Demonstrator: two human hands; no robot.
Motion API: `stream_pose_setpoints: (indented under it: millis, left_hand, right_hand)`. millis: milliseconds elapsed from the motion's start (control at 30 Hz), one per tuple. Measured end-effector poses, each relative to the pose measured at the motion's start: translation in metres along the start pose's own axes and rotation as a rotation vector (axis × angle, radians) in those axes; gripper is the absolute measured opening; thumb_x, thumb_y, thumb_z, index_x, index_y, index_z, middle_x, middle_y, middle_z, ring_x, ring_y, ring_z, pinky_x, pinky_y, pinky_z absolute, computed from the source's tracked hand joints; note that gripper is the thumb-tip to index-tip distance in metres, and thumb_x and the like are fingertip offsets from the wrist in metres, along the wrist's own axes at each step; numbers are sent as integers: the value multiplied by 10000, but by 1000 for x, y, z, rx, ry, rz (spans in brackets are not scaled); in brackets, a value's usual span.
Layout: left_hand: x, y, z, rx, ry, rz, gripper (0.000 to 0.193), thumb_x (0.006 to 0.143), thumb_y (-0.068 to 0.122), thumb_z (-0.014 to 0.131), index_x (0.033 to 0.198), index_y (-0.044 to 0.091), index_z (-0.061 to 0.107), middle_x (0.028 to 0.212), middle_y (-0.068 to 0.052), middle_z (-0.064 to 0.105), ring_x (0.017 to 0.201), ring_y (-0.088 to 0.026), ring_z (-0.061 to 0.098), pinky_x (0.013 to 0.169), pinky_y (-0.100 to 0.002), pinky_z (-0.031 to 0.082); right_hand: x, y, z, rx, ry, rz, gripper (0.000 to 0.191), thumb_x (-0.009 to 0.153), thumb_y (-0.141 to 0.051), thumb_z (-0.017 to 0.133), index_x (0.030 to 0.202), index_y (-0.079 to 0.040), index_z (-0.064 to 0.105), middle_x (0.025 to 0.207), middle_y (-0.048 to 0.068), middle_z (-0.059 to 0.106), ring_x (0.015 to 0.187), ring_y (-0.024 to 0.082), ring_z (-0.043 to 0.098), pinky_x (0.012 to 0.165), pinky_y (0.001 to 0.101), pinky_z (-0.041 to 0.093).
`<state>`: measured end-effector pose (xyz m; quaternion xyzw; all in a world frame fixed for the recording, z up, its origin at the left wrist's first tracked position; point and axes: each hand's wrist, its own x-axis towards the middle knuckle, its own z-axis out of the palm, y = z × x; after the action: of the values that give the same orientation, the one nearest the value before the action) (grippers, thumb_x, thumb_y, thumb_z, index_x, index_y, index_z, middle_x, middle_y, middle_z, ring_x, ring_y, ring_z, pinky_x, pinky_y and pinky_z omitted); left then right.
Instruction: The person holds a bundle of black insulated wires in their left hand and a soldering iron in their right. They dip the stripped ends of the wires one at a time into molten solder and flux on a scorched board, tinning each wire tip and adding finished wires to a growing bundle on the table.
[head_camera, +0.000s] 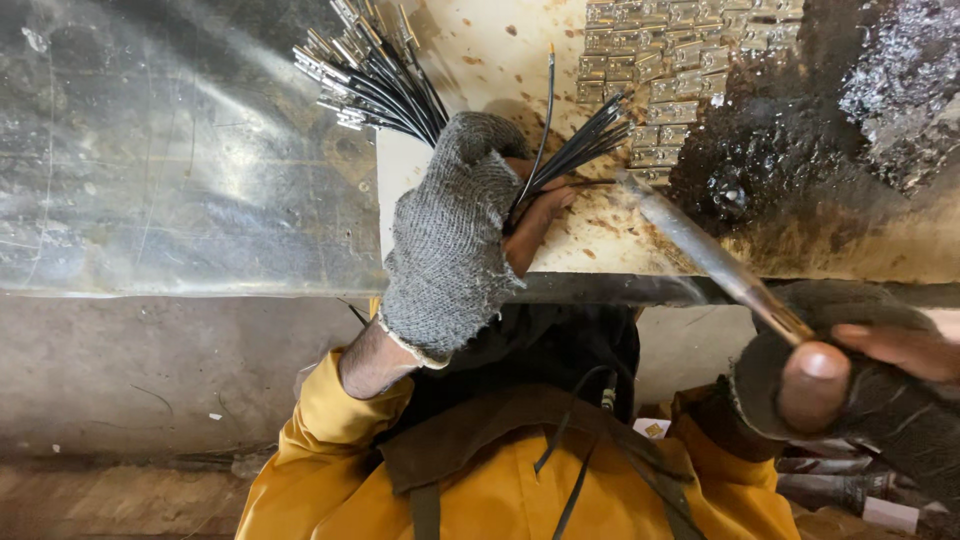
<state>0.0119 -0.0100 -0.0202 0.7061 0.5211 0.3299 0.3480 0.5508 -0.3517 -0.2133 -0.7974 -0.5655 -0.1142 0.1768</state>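
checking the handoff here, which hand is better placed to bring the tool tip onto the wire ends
Right. The right hand already holds the metal rod tool, its tip beside the black wire ends. The left hand is fully taken up, its grip closed round the wire bundle.

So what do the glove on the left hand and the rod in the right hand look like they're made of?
The glove looks like grey knitted yarn, probably cotton: coarse weave, frayed cuff, cut-off fingertips. The rod looks like dull, stained metal with a brassy end near the right hand; the exact metal is unclear.
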Motion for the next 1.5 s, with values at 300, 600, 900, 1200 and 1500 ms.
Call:
stream_pose_setpoints:
  millis: [300, 600, 900, 1200, 1500]
  left_hand:
    - [-3, -8, 4, -15, -7, 18, 255, 997, 265, 808, 1068, 34, 726, 1113, -77, 676, 785, -210, 734, 694, -336, 585]
    - [-1, -14, -8, -222, -66, -45, 265, 922, 240, 843, 1054, 65, 696, 957, -41, 688, 683, -117, 676, 565, -252, 528]
    - [-25, -13, -53, -537, 453, -400, 263, 983, 256, 753, 1142, 57, 688, 869, -22, 708, 608, -42, 586, 542, -223, 453]
    - [-29, -10, -29, -462, 201, -316, 377, 1044, 266, 670, 1338, 41, 597, 1142, 13, 674, 1040, -91, 596, 1005, -234, 464]
    - [-13, -2, -26, -197, 15, -335, 385, 877, 266, 829, 1114, 41, 625, 972, -20, 738, 891, -124, 705, 840, -273, 544]
  right_hand:
    - [19, 3, -12, -76, 3, -42, 162, 1102, -177, 618, 1134, -18, 623, 1094, 155, 677, 984, 309, 696, 880, 404, 593]
    - [35, 1, -26, -54, -8, -58, 168, 1107, -168, 617, 1145, -5, 619, 1101, 172, 655, 998, 326, 676, 901, 418, 573]
    - [43, 4, -32, 304, -39, 24, 204, 1119, -186, 605, 1162, 14, 612, 1096, 187, 636, 990, 331, 655, 912, 421, 558]
    - [46, 32, -33, 547, -120, 146, 211, 1123, -195, 603, 1165, 13, 609, 1091, 186, 637, 981, 325, 656, 909, 417, 563]
    - [87, -3, -33, 932, -305, 427, 219, 1127, -204, 601, 1168, 12, 606, 1085, 184, 639, 971, 319, 658, 906, 414, 569]
